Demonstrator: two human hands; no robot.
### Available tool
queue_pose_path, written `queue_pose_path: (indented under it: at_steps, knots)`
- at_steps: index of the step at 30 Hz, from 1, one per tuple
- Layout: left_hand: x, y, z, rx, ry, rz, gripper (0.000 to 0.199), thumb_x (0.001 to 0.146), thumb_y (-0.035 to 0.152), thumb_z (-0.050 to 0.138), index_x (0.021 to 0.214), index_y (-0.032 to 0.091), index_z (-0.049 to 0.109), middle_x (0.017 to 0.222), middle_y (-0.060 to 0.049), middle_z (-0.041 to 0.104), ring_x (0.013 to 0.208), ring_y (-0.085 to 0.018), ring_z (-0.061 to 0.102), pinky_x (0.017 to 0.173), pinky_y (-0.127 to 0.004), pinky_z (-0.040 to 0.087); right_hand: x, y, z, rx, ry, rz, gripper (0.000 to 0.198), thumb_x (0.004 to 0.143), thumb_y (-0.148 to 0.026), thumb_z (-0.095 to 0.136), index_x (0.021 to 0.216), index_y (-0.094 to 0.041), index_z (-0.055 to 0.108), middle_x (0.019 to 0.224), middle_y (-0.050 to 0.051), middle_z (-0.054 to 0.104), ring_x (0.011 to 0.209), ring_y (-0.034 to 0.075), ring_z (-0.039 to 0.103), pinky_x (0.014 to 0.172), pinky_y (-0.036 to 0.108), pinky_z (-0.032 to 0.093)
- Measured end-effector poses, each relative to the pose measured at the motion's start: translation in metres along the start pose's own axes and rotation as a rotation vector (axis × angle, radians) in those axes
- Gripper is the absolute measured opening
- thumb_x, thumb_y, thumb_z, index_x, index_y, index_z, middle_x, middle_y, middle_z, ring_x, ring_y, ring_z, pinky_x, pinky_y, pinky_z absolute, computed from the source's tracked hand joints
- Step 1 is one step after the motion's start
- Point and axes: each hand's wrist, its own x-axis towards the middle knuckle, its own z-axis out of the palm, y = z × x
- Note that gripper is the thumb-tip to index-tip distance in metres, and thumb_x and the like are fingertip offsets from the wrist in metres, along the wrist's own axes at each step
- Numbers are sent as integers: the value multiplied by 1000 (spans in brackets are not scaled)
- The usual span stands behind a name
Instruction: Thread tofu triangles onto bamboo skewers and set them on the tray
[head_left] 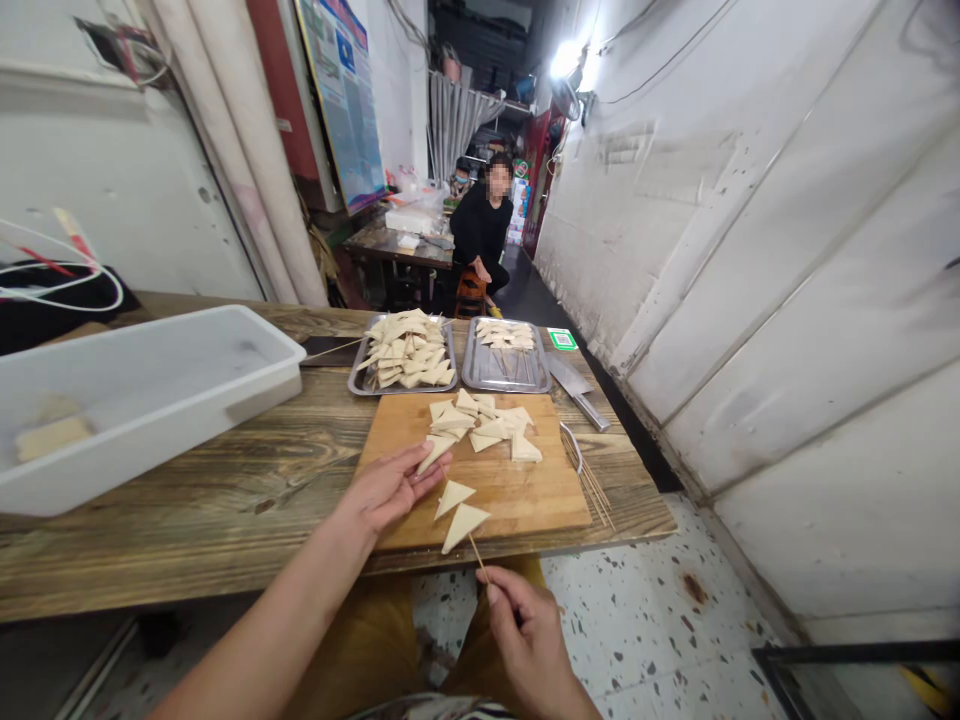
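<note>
My right hand [525, 630] is closed around the lower end of a thin wooden skewer [477, 555]. Two pale triangular tofu pieces [465, 524] are threaded on the skewer, one above the other. Beyond them, my left hand [397, 485] pinches another pale tofu triangle [435, 452] between thumb and fingers, close to the skewer's far end. Whether the tip has entered that piece I cannot tell. Under the left hand lies a wooden cutting board [525, 500], with a loose heap of tofu triangles [491, 425] on its far half.
Behind the board stand a metal tray [351, 382] piled with skewered triangles and a second tray [510, 378] holding fewer. A cleaver [574, 380] and several bare skewers [596, 485] lie at the right. A white plastic tub [172, 400] is at left. A person [480, 225] sits beyond the table.
</note>
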Motion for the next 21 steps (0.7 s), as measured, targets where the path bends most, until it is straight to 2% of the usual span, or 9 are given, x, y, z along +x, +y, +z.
queue_pose_path:
  at_steps: [12,21]
  knots:
    - [-1,-3,0,1,0,-12,11,81,1,50,84,6,60,82,-12,68,77,-20,68,68,-28,59,-1,2,2,3,19,-16,27,90,-29,46,101,-18,67,79,6,69,70,18,65,64,24,53]
    - [-4,-10,2,14,-10,-14,11,80,1,52,84,9,58,82,-11,68,76,-19,68,65,-26,58,0,1,5,53,32,12,28,91,-34,47,102,-19,68,69,4,66,67,18,64,57,22,52]
